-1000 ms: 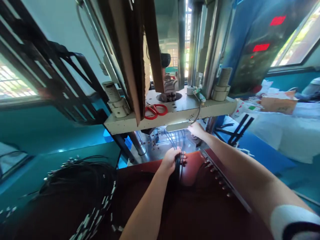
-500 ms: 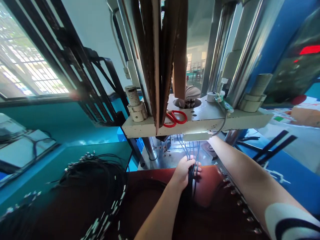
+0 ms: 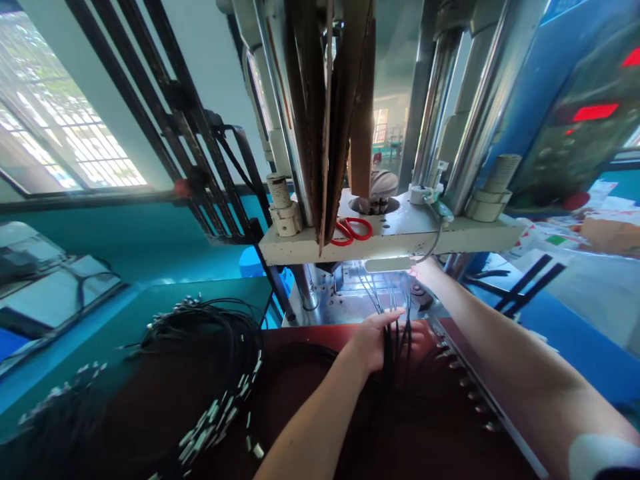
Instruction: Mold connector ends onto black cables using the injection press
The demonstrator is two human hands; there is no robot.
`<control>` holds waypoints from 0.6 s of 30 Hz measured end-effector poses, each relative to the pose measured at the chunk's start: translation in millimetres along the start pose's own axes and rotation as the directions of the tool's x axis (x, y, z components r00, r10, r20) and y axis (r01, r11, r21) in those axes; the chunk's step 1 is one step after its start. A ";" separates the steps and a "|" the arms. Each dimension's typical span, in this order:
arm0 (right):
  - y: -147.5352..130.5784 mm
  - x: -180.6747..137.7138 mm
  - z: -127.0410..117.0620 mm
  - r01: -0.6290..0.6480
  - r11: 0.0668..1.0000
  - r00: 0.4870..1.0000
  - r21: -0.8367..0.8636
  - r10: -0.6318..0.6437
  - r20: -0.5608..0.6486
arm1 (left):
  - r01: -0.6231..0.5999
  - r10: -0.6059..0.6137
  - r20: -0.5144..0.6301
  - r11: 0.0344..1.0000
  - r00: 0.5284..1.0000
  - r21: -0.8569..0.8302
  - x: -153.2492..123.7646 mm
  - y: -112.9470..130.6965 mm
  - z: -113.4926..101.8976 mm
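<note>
My left hand point(image 3: 375, 337) holds a bunch of thin black cables point(image 3: 396, 343), with its thumb on the near side and its fingers stretched out behind them. From there the cables fan out, running up and away to a metal fixture point(image 3: 345, 277) beneath the press plate. My right hand point(image 3: 424, 272) reaches in at the right under the pale press plate point(image 3: 320, 248), beside a small white light bar point(image 3: 387, 265). Its fingers are hidden by the plate and bar, so what they touch cannot be made out.
Red-handled scissors point(image 3: 356, 230) rest on the press plate by upright cardboard pieces point(image 3: 345, 120). Coiled black cables with metal ends point(image 3: 220, 333) lie to the left on a dark surface. A metal strip with several knobs point(image 3: 475, 387) edges the reddish board point(image 3: 310, 337). Steel columns point(image 3: 440, 107) rise behind.
My left hand has opened its fingers a little, and the cables in it are more spread out. The right hand stays under the press plate. The whole view has turned slightly.
</note>
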State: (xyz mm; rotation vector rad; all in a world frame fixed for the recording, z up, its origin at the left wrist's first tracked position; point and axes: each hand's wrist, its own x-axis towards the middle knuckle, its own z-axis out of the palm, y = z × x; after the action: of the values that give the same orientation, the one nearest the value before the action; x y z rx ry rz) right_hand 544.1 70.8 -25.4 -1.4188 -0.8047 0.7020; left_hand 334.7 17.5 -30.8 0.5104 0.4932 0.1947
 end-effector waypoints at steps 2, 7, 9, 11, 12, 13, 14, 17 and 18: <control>0.8 -24.0 -4.3 -0.033 0.997 0.998 0.064 0.036 -0.046 | 0.126 -0.126 0.049 0.992 0.991 -0.008 -5.9 -12.2 6.0; 0.6 -88.9 -21.7 -0.018 0.978 0.984 0.210 0.055 -0.170 | 0.036 -0.022 0.133 0.994 0.991 -0.099 -30.9 -52.3 25.6; 1.0 -109.9 -29.1 -0.012 0.969 0.970 0.246 0.071 -0.231 | 0.043 -0.030 0.130 0.994 0.991 -0.100 -41.7 -66.2 33.7; 1.9 -127.7 -35.7 -0.010 0.962 0.955 0.274 0.090 -0.282 | 0.059 -0.050 0.118 0.996 0.992 -0.067 -51.0 -78.9 40.7; 2.4 -135.7 -39.0 -0.007 0.958 0.948 0.286 0.098 -0.304 | 0.054 -0.048 0.114 0.997 0.992 -0.049 -55.6 -85.7 43.5; 2.9 -143.0 -42.8 -0.002 0.955 0.940 0.296 0.104 -0.326 | 0.044 -0.040 0.112 0.999 0.993 -0.030 -60.5 -93.4 45.5; 3.2 -149.7 -47.4 0.005 0.953 0.931 0.303 0.106 -0.350 | 0.042 -0.041 0.115 0.999 0.993 -0.003 -66.2 -102.2 46.7; 3.0 -166.3 -70.3 0.036 0.954 0.895 0.296 0.101 -0.434 | 0.062 -0.094 0.152 0.977 0.984 0.206 -88.8 -134.5 44.6; 2.7 -171.0 -81.3 0.048 0.957 0.880 0.286 0.095 -0.466 | 0.063 -0.122 0.174 0.948 0.977 0.312 -97.4 -145.0 42.3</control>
State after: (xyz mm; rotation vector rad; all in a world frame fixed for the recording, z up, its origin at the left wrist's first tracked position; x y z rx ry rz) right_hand 514.6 -115.9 -37.7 -1.2575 -0.2814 0.4354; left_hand 279.7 -153.6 -33.6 0.7985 0.3582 -0.0240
